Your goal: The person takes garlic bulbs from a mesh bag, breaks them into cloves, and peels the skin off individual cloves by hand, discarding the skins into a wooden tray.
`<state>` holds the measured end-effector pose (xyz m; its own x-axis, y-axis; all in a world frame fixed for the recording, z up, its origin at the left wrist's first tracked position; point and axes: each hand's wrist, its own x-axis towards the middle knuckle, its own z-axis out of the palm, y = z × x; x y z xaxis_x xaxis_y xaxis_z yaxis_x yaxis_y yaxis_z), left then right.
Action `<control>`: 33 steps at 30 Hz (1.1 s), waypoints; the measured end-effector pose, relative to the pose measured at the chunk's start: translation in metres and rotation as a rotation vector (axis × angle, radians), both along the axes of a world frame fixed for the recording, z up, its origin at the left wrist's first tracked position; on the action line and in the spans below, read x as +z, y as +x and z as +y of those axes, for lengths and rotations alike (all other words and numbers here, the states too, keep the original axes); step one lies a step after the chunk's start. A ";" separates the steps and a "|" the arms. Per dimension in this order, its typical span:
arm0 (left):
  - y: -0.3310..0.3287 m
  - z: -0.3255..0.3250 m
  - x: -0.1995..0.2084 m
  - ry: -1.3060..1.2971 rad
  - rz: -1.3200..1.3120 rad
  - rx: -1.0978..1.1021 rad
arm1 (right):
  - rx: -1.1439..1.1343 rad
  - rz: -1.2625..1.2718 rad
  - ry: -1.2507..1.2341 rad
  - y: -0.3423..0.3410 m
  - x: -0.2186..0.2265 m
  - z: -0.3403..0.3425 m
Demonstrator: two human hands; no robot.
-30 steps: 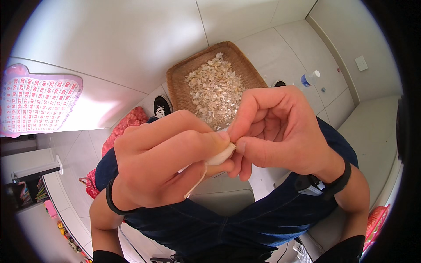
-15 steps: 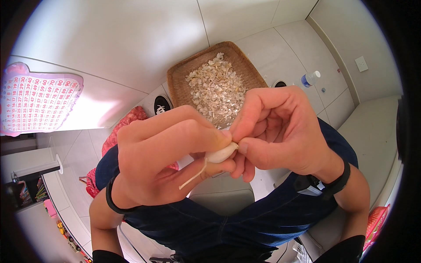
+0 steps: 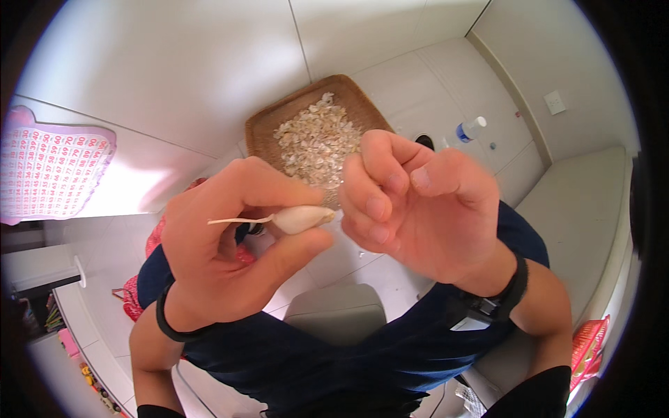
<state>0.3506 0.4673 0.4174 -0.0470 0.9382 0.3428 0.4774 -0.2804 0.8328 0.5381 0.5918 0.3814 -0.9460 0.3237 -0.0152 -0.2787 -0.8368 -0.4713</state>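
A pale garlic clove (image 3: pixel 301 219) with a thin stringy tail is pinched between the thumb and fingers of my left hand (image 3: pixel 217 251). The tail points left, back over the hand; the clove's blunt tip points right. Just beyond that tip, my right hand (image 3: pixel 435 216) is turned palm up, its fingers loosely curled and the thumb apart from them. Nothing shows in it. Behind both hands lies a woven tray (image 3: pixel 261 132) holding a heap of garlic skins (image 3: pixel 317 139), its near part hidden by my hands.
Red mesh bags (image 3: pixel 129 296) lie on the floor by my left leg. A plastic bottle (image 3: pixel 471 129) is on the tiles beyond my right hand. A grey stool (image 3: pixel 338 313) stands between my knees, and a pale bench (image 3: pixel 578 209) runs along the right.
My right hand has come off the clove and moved right, its thumb spreading from the fingers. My left hand keeps the clove and has shifted slightly left, turning the tail level.
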 end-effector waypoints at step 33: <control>0.009 0.002 -0.007 -0.357 -0.737 -0.073 | -0.071 -0.281 0.327 0.001 0.028 -0.011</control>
